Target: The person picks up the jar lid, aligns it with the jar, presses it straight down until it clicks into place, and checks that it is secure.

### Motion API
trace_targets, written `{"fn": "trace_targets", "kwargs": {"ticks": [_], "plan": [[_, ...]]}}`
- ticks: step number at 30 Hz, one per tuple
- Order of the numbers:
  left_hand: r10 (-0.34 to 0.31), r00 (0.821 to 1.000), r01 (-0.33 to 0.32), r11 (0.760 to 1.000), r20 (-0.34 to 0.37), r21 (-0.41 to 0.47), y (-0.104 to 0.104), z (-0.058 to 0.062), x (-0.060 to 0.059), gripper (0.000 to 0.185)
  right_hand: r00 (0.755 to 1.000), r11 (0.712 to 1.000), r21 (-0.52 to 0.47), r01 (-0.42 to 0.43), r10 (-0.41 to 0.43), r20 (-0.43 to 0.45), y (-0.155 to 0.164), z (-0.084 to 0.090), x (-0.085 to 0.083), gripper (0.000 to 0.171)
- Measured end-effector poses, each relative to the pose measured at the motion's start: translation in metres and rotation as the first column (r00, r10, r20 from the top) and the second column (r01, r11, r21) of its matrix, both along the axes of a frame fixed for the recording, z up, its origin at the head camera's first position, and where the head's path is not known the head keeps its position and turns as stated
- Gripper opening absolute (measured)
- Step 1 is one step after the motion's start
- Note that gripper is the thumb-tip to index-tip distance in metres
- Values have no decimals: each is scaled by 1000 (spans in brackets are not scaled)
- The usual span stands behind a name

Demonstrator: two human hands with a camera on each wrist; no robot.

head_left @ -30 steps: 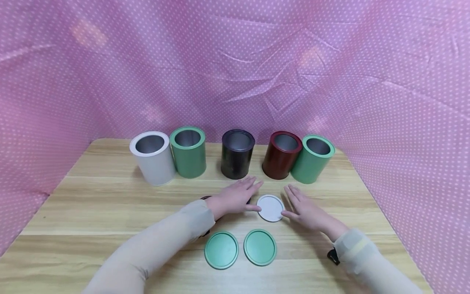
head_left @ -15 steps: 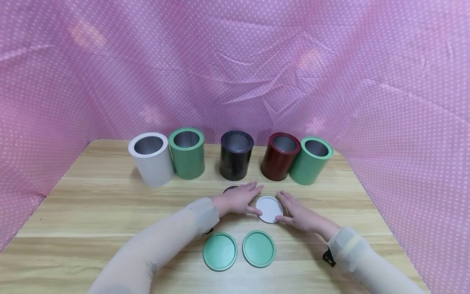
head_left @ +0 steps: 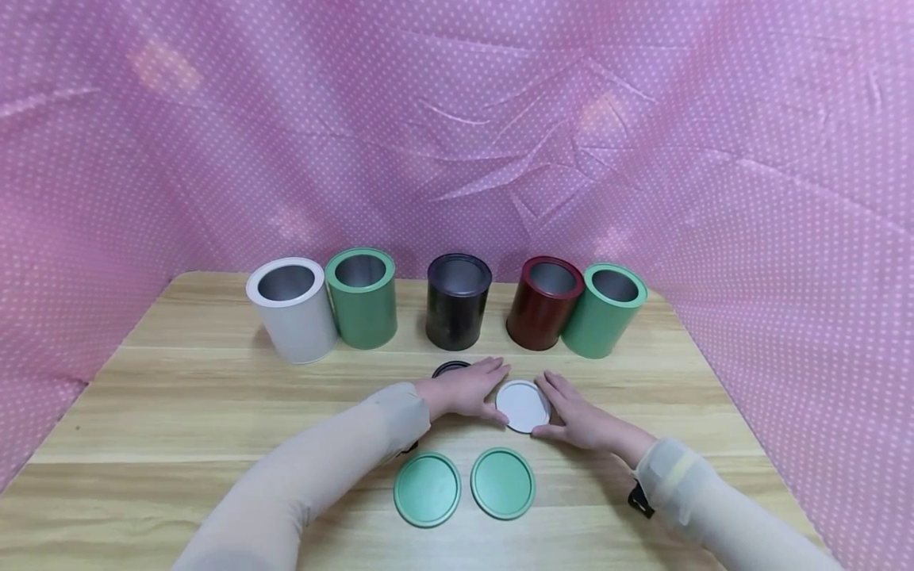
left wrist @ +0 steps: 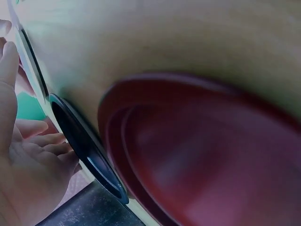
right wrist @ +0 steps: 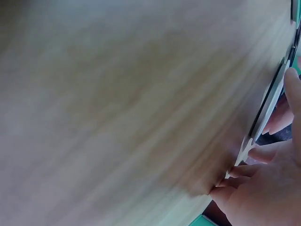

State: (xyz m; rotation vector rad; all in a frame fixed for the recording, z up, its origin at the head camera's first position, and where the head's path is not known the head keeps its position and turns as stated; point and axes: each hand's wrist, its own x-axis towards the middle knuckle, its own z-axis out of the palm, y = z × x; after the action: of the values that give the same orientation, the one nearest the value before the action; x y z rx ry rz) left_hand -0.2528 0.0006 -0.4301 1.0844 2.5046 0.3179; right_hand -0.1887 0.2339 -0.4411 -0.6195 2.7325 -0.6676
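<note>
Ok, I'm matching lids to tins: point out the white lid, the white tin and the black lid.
white lid point(head_left: 523, 404), head view, middle of its top face
white tin point(head_left: 296, 321), head view, front wall
black lid point(head_left: 450, 368), head view, visible back rim

Lid point(head_left: 523, 405) between hands, before cans point(head_left: 458, 301)

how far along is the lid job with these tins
Early. Done: nothing, since all five tins, including the white tin, stand open. In hand: the left hand and right hand touch opposite edges of the white lid. Left: the two green lids, the black lid, the red lid.
</note>
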Motion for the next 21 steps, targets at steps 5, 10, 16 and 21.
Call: {"fn": "trace_targets", "kwargs": {"ticks": [5,10,16,21], "plan": [[-15,999,13,999,-43,-40,1,-1,-1,94,1000,999,39,-16,17,-23,-1,2,-1,87],[-5,998,1,998,-59,-62,2,-1,-2,92,999,997,67,-24,27,-34,-2,2,-3,87],[-2,998,-1,999,-66,-54,3,-2,-1,84,999,997,80,-23,26,-45,-3,3,-2,86],[-2,998,-1,999,-70,-50,4,-4,0,80,999,997,81,-14,17,-37,-4,4,0,85]]}}
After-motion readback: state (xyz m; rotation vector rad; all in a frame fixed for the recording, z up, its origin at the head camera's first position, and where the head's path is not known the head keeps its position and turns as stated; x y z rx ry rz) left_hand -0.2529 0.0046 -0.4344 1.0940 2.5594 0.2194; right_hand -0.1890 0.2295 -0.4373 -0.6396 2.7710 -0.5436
